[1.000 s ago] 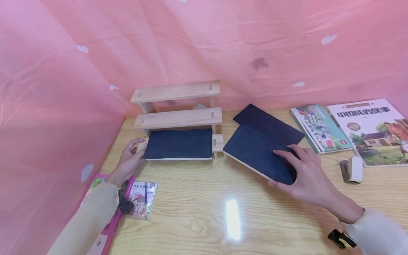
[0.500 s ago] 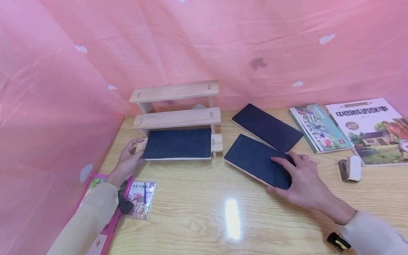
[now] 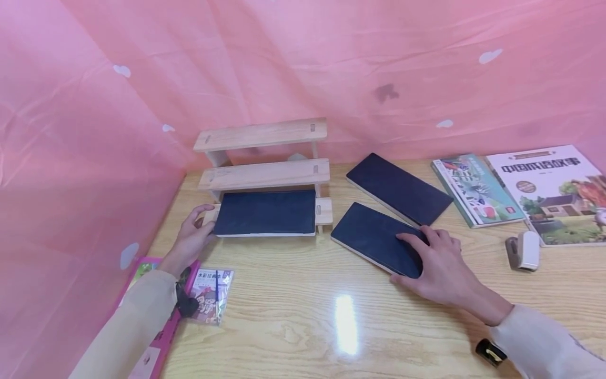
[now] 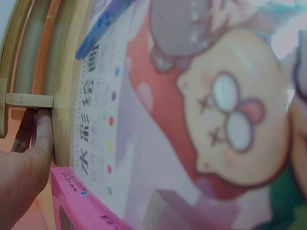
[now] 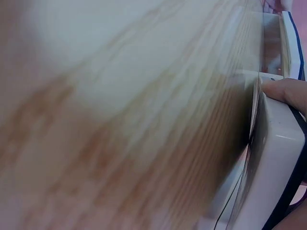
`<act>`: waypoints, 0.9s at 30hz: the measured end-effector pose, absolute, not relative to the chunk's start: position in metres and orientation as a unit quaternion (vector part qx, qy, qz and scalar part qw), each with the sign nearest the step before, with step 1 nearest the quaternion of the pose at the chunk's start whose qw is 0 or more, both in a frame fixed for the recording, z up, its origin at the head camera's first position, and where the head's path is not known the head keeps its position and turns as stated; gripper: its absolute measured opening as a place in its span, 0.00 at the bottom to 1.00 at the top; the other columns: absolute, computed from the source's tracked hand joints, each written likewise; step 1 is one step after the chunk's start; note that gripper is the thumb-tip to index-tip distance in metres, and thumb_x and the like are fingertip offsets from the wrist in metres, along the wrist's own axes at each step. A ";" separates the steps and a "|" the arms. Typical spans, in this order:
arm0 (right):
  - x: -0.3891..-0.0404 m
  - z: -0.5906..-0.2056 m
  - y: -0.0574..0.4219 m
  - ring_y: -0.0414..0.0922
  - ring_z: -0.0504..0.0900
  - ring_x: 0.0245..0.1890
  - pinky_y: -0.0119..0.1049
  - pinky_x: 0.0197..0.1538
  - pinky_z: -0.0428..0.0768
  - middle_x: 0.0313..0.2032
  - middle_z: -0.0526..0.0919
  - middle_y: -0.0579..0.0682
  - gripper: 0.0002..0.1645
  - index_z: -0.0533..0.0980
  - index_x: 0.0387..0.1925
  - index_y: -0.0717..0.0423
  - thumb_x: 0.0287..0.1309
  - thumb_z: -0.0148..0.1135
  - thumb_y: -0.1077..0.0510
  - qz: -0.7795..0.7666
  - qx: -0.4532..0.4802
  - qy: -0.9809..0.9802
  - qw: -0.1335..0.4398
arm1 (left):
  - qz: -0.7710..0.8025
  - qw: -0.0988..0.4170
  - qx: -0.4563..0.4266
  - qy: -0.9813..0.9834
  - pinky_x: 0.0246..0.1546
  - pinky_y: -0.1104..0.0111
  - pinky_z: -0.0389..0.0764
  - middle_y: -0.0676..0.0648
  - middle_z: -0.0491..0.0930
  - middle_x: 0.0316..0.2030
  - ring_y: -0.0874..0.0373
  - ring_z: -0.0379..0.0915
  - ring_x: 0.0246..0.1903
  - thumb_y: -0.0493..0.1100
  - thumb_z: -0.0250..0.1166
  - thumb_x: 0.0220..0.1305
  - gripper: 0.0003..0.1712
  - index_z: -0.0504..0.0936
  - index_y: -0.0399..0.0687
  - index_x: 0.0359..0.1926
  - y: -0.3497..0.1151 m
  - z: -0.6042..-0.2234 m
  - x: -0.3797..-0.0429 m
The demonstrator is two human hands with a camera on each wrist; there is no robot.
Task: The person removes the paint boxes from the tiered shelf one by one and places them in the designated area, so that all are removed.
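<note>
In the head view my left hand (image 3: 191, 239) grips the left end of the lowest step of a wooden tiered rack (image 3: 265, 176). The left wrist view shows its fingers (image 4: 44, 132) against the wood. On that lowest step lies a flat, dark blue-topped slab (image 3: 267, 212) with white sides. My right hand (image 3: 437, 263) holds a second dark blue slab (image 3: 371, 234) by its right end, thumb on the near edge and fingers over the top. In the right wrist view the thumb (image 5: 285, 91) touches its white side. A third dark slab (image 3: 400, 187) lies behind it.
At the right lie a green-covered book (image 3: 478, 189) and a larger white storybook (image 3: 549, 195), with a small white-and-grey stapler (image 3: 524, 251) in front. A pink item (image 3: 158, 337) and a bagged painting booklet (image 3: 208, 297) lie under and beside the left forearm. Pink cloth (image 3: 379, 79) hangs behind.
The slab in my right hand has come down and towards me, away from the third slab it overlapped in view, and has slid slightly left. My left hand has stayed on the rack.
</note>
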State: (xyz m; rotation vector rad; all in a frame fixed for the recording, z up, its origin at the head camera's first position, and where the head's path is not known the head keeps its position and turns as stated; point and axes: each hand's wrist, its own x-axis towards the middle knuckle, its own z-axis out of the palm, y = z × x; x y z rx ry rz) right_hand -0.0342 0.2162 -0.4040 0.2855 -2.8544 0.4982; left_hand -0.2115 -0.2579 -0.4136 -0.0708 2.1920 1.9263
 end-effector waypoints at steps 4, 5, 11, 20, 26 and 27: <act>-0.036 -0.405 0.216 0.64 0.62 0.49 0.55 0.40 0.59 0.52 0.66 0.68 0.48 0.71 0.52 0.50 0.28 0.69 0.31 0.158 0.093 -0.977 0.107 | 0.650 0.114 -0.025 0.751 0.44 0.70 0.77 0.40 0.66 0.49 0.62 0.74 0.40 0.31 0.51 0.60 0.24 0.62 0.52 0.57 -0.257 -0.413 -0.211; -0.037 -0.405 0.216 0.64 0.63 0.49 0.55 0.40 0.59 0.52 0.66 0.68 0.48 0.71 0.52 0.50 0.28 0.68 0.31 0.155 0.093 -0.978 0.107 | 0.651 0.114 -0.027 0.750 0.44 0.70 0.77 0.40 0.66 0.49 0.62 0.74 0.40 0.31 0.52 0.60 0.24 0.62 0.52 0.57 -0.258 -0.413 -0.211; -0.039 -0.409 0.216 0.65 0.63 0.49 0.56 0.40 0.60 0.52 0.66 0.69 0.47 0.70 0.52 0.51 0.28 0.69 0.33 0.150 0.093 -0.979 0.105 | 0.649 0.112 -0.031 0.751 0.43 0.71 0.78 0.42 0.67 0.48 0.62 0.74 0.40 0.31 0.52 0.60 0.24 0.63 0.52 0.57 -0.258 -0.413 -0.212; -0.037 -0.410 0.215 0.66 0.62 0.52 0.60 0.46 0.59 0.53 0.65 0.69 0.48 0.70 0.52 0.51 0.27 0.70 0.32 0.159 0.085 -0.979 0.099 | 0.657 0.109 -0.030 0.746 0.43 0.71 0.78 0.43 0.67 0.47 0.62 0.73 0.39 0.31 0.52 0.60 0.23 0.64 0.53 0.55 -0.259 -0.414 -0.211; -0.027 -0.407 0.213 0.66 0.59 0.55 0.62 0.50 0.57 0.57 0.61 0.69 0.49 0.72 0.51 0.55 0.25 0.70 0.33 0.164 0.106 -0.972 0.132 | 0.659 0.108 -0.027 0.744 0.43 0.71 0.78 0.42 0.66 0.48 0.61 0.73 0.40 0.30 0.51 0.60 0.24 0.64 0.52 0.55 -0.257 -0.413 -0.211; -0.025 -0.405 0.212 0.66 0.59 0.55 0.63 0.50 0.57 0.57 0.61 0.69 0.49 0.72 0.51 0.55 0.25 0.71 0.33 0.164 0.112 -0.970 0.142 | 0.656 0.107 -0.027 0.746 0.43 0.71 0.78 0.42 0.67 0.48 0.61 0.73 0.40 0.30 0.50 0.59 0.24 0.64 0.53 0.55 -0.257 -0.413 -0.212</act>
